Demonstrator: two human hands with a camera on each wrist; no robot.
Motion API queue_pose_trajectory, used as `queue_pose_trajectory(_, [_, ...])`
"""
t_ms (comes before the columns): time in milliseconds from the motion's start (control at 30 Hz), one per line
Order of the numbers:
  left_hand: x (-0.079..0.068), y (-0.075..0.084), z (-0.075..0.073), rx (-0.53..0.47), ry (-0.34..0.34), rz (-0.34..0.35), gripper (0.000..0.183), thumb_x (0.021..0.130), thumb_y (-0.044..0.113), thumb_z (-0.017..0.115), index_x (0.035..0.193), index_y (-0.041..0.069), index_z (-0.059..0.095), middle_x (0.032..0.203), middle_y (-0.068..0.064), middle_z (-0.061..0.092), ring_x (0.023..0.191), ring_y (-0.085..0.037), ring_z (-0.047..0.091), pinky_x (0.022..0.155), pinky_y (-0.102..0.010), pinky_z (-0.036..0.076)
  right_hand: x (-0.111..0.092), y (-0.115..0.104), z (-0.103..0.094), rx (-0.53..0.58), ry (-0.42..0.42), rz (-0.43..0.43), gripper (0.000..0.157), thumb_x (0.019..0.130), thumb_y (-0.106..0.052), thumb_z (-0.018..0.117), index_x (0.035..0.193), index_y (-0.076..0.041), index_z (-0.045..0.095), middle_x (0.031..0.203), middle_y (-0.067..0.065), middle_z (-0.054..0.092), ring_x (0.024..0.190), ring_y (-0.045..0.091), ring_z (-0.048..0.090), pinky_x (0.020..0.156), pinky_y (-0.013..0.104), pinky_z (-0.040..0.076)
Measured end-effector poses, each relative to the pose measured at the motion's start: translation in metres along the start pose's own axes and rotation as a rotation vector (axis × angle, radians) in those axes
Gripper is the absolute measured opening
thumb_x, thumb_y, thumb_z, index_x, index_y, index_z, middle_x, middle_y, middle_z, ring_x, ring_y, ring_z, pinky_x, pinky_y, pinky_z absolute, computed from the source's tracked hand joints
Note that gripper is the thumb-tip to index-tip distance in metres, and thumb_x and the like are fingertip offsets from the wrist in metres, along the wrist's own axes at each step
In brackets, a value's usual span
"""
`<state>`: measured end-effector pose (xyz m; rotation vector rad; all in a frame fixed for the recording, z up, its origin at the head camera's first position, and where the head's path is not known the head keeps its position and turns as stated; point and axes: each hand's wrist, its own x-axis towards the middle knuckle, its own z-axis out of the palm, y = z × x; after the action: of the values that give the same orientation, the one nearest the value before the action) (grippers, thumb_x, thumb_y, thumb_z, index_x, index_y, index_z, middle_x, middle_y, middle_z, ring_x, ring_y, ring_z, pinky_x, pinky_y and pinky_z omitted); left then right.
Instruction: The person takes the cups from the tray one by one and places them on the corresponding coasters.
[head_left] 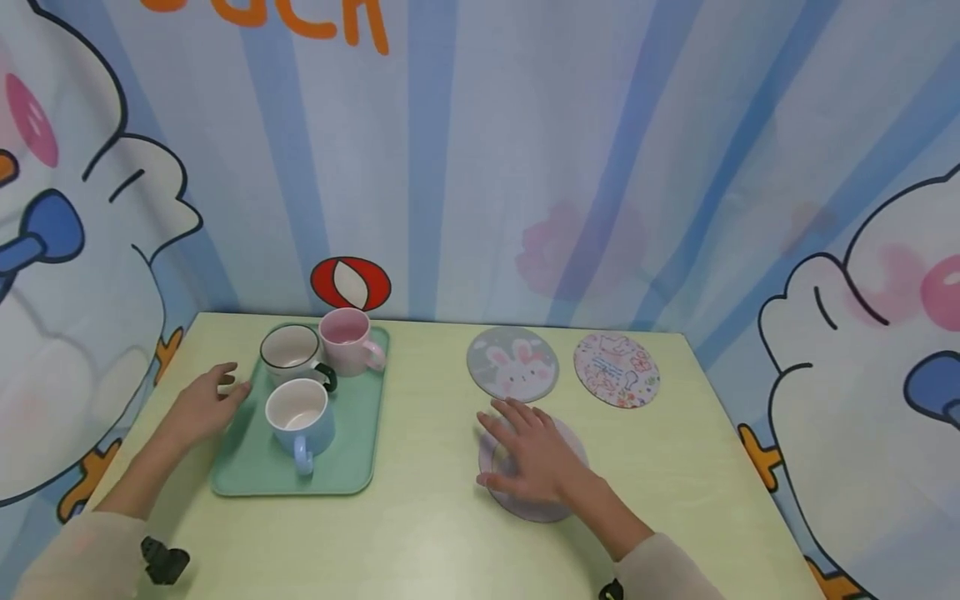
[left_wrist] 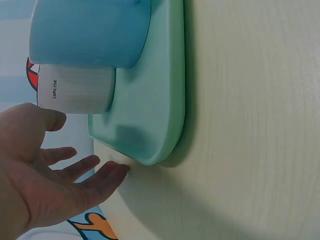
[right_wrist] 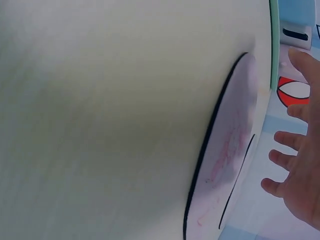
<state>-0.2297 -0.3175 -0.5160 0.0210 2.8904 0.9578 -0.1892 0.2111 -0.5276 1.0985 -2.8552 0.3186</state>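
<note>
A green tray on the left of the table carries three mugs: a white one with a black handle, a pink one and a blue one. My left hand lies at the tray's left edge with its fingers straight. In the left wrist view its fingertips reach the tray's corner, below the blue mug and the white mug. My right hand is spread flat over a pale purple round coaster. Whether it touches the coaster is unclear.
Two more round coasters lie at the back right: a grey one with a bunny and a white flowered one. A printed curtain closes off the back and sides. The table ends near my sleeves.
</note>
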Motion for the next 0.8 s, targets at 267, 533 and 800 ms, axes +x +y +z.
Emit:
queue_pose_trajectory(267, [-0.002,-0.002,0.005,-0.004,-0.007,-0.006,0.062,0.113,0.029,0.047,0.147,-0.022,0.039,0.135,-0.042,0.055,0.123,-0.059,0.056,0.091,-0.060,0.054,-0.007,-0.006,0.010,-0.061,-0.070,0.016,0.084,0.096,-0.069,0.060,0.163,-0.019,0.044,0.167,0.014,0.038,0.154,0.040,0.032,0.115,0.066,0.033])
queue_pose_trajectory(533, [0.002,-0.002,0.008,0.026,-0.030,0.009,0.051,0.110,0.015,0.048,0.141,-0.025,0.044,0.129,-0.044,0.056,0.119,-0.059,0.058,0.093,-0.063,0.052,-0.010,-0.006,0.017,-0.052,-0.091,0.020,0.079,0.098,-0.065,0.060,0.162,-0.021,0.046,0.167,0.012,0.038,0.155,0.039,0.030,0.114,0.066,0.035])
queue_pose_trajectory(800, [0.003,-0.002,0.007,0.054,-0.013,-0.046,0.045,0.106,0.009,0.050,0.139,-0.021,0.048,0.128,-0.040,0.058,0.111,-0.052,0.061,0.088,-0.058,0.053,-0.012,-0.006,0.021,-0.054,-0.084,-0.007,0.065,0.098,-0.053,0.063,0.155,-0.022,0.055,0.166,0.014,0.039,0.153,0.041,0.034,0.112,0.066,0.038])
